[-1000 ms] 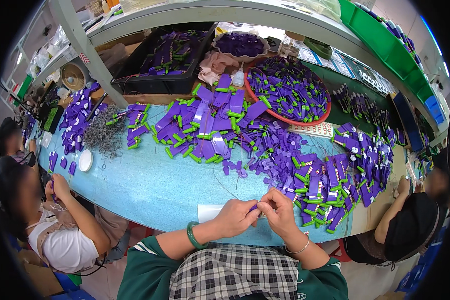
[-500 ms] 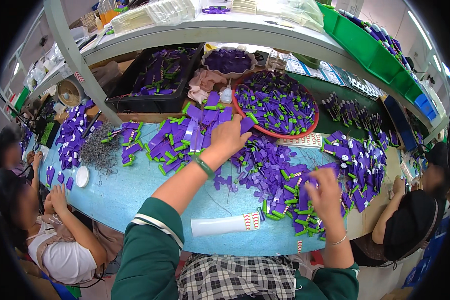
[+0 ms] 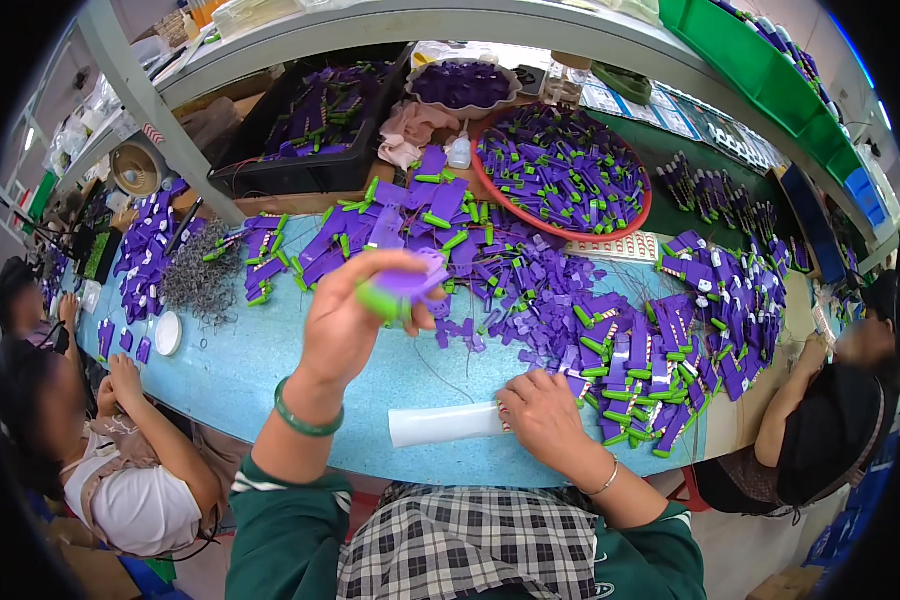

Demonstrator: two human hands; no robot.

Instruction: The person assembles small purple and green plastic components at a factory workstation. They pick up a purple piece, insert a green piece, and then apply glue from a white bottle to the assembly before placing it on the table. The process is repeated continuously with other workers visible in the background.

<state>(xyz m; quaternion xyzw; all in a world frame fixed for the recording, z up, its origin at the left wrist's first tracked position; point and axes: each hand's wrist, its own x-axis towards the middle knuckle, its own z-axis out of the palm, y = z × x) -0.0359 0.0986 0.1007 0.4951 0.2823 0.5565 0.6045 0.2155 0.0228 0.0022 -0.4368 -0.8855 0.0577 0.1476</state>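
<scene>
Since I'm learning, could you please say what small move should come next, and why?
Probably lower the purple-and-green plastic part toward the right hand: the left hand holds it raised; the right is at one end of the flat white strip.

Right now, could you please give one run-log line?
left hand: raised, holding purple-green piece | right hand: at white strip, right end

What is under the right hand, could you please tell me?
The white strip runs up to the right hand, which hides its right end; a little red marking shows at the hand's edge. Anything else beneath is covered.
</scene>
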